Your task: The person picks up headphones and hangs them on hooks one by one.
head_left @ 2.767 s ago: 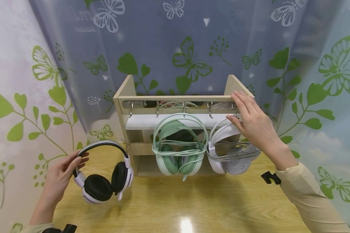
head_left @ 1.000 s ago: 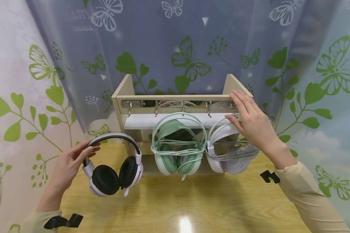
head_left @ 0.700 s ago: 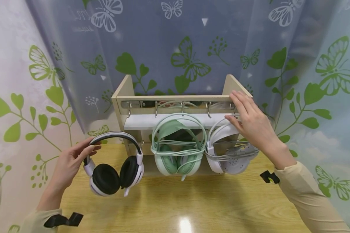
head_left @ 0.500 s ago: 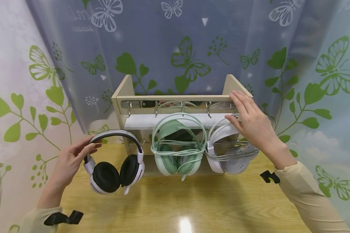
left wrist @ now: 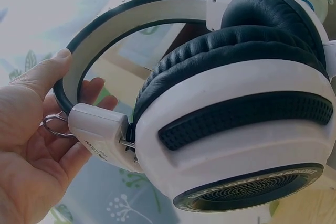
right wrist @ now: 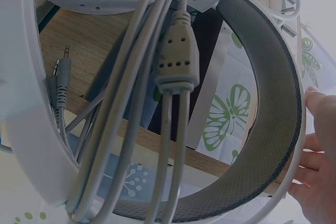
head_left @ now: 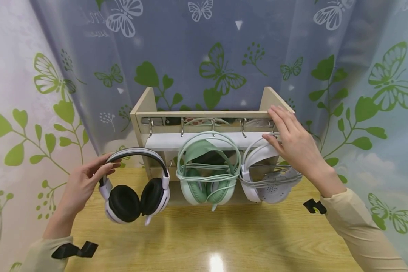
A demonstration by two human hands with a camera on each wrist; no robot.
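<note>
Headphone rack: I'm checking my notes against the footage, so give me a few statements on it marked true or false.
1. The left hand holds the black-and-white headphones by the headband. True.
2. The green headphones lie flat on the table. False: they hang from a hook on the rack.
3. The right hand rests at the rack's right end, by the white headphones. True.
4. The leftmost hook carries headphones. False: it is bare.
</note>
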